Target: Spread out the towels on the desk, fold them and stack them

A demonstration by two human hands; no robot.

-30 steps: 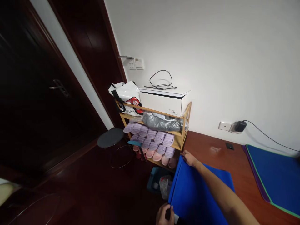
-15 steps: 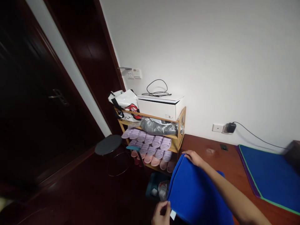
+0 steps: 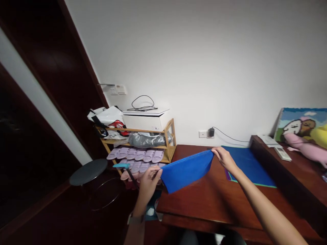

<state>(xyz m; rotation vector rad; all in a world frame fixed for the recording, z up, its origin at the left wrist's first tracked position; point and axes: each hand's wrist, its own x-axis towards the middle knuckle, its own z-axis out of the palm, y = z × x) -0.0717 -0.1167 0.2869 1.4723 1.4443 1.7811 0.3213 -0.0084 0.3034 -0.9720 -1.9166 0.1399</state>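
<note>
A blue cloth [image 3: 187, 170] is stretched between my two hands above the front left part of the reddish-brown wooden table [image 3: 196, 202]. My left hand [image 3: 150, 177] pinches its left upper corner. At the right upper corner, my right hand [image 3: 223, 158] grips the cloth between thumb and fingers. The cloth hangs down from its taut top edge. Behind my right hand, flat blue mats [image 3: 251, 166] with green and purple edging lie on the table.
A wooden rack [image 3: 168, 148] with lilac slippers and a white box [image 3: 145, 120] stands beyond the table's left end. Left of it is a round dark stool [image 3: 88, 172]. A raised ledge at right holds a remote [image 3: 282, 153] and a pink plush toy [image 3: 308, 149].
Both hands have risen, bringing the blue cloth up from low at the front to hang above the table. The view has turned right, showing more of the table and the ledge.
</note>
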